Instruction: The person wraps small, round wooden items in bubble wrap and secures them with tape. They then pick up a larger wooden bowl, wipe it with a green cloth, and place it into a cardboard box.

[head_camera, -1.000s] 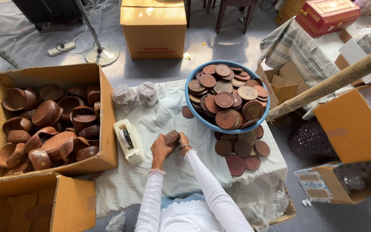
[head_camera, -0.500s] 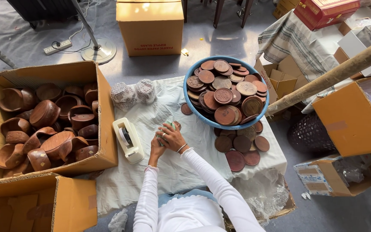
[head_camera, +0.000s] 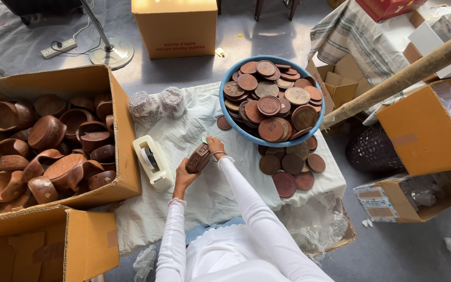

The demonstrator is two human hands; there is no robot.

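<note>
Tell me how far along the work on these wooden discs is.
Nothing clearly finished shows. In hand: the left hand holds a carved wooden disc on edge while the right hand touches its top with something small and pale green. Left: a blue basin heaped with discs, and loose discs on the white cloth. A tape dispenser sits beside the left hand.

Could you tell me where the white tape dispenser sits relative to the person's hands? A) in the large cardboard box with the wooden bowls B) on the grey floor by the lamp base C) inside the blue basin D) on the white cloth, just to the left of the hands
D: the white tape dispenser lies on the white cloth, left of the left hand, which holds the round wooden piece with the right hand.
</note>
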